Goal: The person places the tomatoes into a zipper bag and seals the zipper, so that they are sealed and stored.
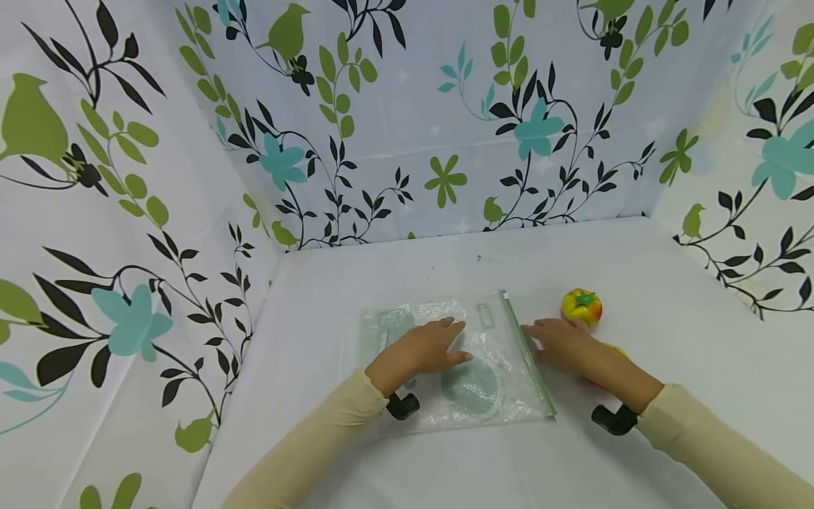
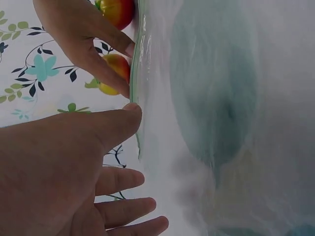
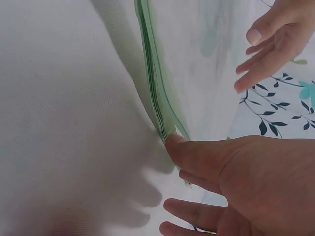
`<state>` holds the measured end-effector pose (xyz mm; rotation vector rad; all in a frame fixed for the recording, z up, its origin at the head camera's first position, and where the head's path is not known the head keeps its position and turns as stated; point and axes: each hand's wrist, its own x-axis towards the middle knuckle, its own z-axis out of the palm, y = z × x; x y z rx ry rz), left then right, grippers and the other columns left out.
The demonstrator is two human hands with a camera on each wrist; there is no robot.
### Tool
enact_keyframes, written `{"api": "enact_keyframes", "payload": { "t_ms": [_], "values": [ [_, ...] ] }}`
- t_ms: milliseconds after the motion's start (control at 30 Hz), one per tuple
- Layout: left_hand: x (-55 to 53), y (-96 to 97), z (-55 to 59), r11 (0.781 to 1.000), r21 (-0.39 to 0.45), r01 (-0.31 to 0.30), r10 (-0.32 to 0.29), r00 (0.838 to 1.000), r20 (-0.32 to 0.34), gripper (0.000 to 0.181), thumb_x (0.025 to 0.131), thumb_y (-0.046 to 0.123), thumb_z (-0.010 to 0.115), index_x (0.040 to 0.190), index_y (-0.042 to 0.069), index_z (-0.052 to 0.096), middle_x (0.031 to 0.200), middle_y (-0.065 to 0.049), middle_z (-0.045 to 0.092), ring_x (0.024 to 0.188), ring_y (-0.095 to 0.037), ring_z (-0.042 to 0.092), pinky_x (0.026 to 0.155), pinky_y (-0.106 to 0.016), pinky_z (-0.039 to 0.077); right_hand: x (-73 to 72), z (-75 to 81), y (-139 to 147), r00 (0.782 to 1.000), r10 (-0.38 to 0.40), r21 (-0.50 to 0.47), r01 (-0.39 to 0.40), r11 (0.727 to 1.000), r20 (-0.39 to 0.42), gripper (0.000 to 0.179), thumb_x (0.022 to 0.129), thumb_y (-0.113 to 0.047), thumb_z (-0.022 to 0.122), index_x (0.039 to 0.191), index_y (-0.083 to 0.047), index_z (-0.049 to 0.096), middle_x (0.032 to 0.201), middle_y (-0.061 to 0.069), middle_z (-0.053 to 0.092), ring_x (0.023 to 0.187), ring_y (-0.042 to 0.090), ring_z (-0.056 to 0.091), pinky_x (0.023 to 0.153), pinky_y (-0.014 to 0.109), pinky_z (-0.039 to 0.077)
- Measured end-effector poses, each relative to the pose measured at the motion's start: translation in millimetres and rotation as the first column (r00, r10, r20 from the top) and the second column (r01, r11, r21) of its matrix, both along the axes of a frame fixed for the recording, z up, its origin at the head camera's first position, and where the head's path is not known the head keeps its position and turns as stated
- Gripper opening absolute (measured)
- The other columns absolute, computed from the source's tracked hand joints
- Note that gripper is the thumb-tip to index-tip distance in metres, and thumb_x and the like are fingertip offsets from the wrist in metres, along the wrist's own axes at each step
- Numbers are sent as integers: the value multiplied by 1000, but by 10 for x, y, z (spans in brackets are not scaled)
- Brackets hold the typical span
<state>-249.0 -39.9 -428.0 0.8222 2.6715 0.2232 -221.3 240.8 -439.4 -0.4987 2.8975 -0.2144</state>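
Note:
A clear zip bag [image 1: 473, 385] with a green zip edge [image 2: 135, 64] and pale blue-green printed shapes lies flat on the white table. My left hand [image 1: 422, 350] is over the bag's middle, fingers spread and holding nothing. At the zip edge on the bag's right side is my right hand [image 1: 562, 345]. Its thumb [image 3: 182, 147] touches the green strip in the right wrist view, while the other fingers are apart from the thumb. Just beyond this hand sits a yellow-and-red fruit [image 1: 581, 307] with a green leafy top. A second such fruit [image 2: 115, 73] is mostly hidden behind the right forearm in the head view.
The white table [image 1: 343, 466] runs to a back wall of leaf-and-bird patterned cloth [image 1: 413, 127]. Similar cloth hangs at the left and right sides. Both wrists carry a small black device [image 1: 403, 406].

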Motion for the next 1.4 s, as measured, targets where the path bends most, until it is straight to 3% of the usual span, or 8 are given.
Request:
{"api": "enact_keyframes", "payload": {
  "t_ms": [300, 500, 600, 733, 1067, 1233, 1400],
  "values": [
    [-24, 233, -26, 996, -1, 88, -88, 995, 36, 67, 108, 51, 56, 162, 14, 44, 167, -7, 43, 157, -22, 36, 125, -37, 32, 37, -9, 22, 999, 46, 31, -46, 998, 7, 52, 99, -27, 74, 147, -13, 63, 150, 25, 57, 140, 50, 50, 108, 79, 33],
    [-38, 422, -49, 991, -95, 95, -95, 995, -1, 61, 107, 54, 55, 151, 13, 57, 155, -6, 55, 145, -23, 51, 117, -39, 44, 63, -32, 26, 997, 69, 31, -69, 997, 27, 54, 101, -31, 72, 149, -12, 61, 155, 27, 52, 143, 56, 44, 109, 83, 27],
    [-16, 515, -59, 986, -154, 59, -68, 996, -57, 63, 106, 60, 52, 143, 11, 64, 142, -7, 63, 131, -25, 61, 107, -41, 51, 80, -17, 15, 996, 78, 35, -80, 996, 30, 54, 101, -32, 72, 149, -9, 61, 156, 28, 49, 143, 56, 44, 108, 83, 29],
    [17, 634, -68, 985, -168, -33, 10, 991, -136, 73, 100, 73, 51, 136, 11, 68, 133, -8, 66, 121, -30, 66, 105, -44, 51, 102, -2, 11, 996, 77, 26, -79, 997, 44, 57, 100, -33, 73, 149, -7, 60, 160, 30, 44, 145, 55, 43, 107, 83, 30],
    [52, 964, -130, 957, -211, -199, 146, 960, -240, 101, 88, 94, 37, 143, 14, 64, 142, -11, 62, 133, -30, 59, 113, -52, 42, 126, -23, -3, 997, 56, -24, -55, 998, 56, 59, 99, -31, 74, 150, -6, 58, 162, 32, 39, 147, 56, 39, 109, 84, 25],
    [81, 1043, -196, 943, -240, -229, 148, 937, -316, 101, 86, 96, 37, 145, 16, 59, 142, -11, 59, 132, -30, 58, 110, -51, 43, 144, -19, -19, 997, 46, -45, -43, 998, 69, 60, 100, -27, 73, 152, -3, 55, 163, 33, 36, 147, 57, 37, 111, 83, 23],
    [116, 1066, -247, 944, -241, -224, 126, 923, -364, 99, 86, 95, 39, 143, 16, 58, 142, -12, 59, 131, -31, 57, 109, -50, 45, 161, -6, -19, 997, 45, -41, -42, 998, 68, 61, 100, -24, 74, 152, 0, 54, 163, 34, 36, 147, 58, 37, 111, 82, 24]
  ]
}}
